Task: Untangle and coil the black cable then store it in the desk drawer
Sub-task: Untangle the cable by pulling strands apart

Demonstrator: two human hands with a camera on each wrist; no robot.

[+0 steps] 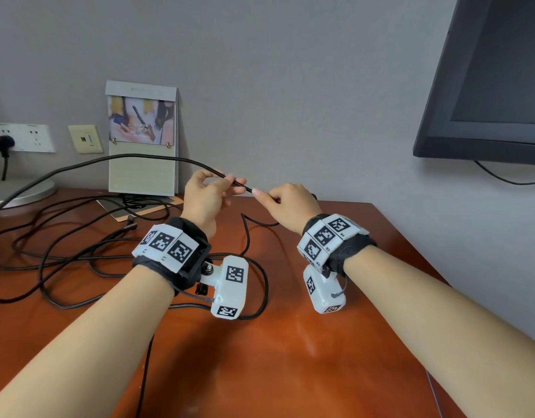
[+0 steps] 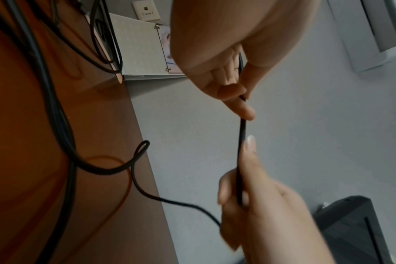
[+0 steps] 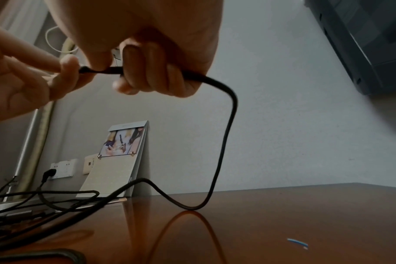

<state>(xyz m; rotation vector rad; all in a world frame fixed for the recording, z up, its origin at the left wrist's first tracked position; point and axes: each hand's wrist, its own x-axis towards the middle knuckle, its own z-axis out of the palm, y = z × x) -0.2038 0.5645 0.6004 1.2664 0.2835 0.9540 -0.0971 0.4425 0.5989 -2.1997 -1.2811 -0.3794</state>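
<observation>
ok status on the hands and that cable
Left hand and right hand both pinching black cable, lifted off desk. Rest of it tangled. Nothing blocking.

Grey wall seen behind red-brown desk; monitor mounted upper right, sockets fitted left.

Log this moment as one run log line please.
step: untangling | left hand: pinches cable | right hand: grips cable | rest of cable: tangled on desk

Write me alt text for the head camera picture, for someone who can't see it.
Two hands hold a short stretch of black cable in the air between them, the left hand pinching it and the right hand gripping it. The rest lies in tangled loops on a reddish-brown desk, beside a standing calendar.
</observation>
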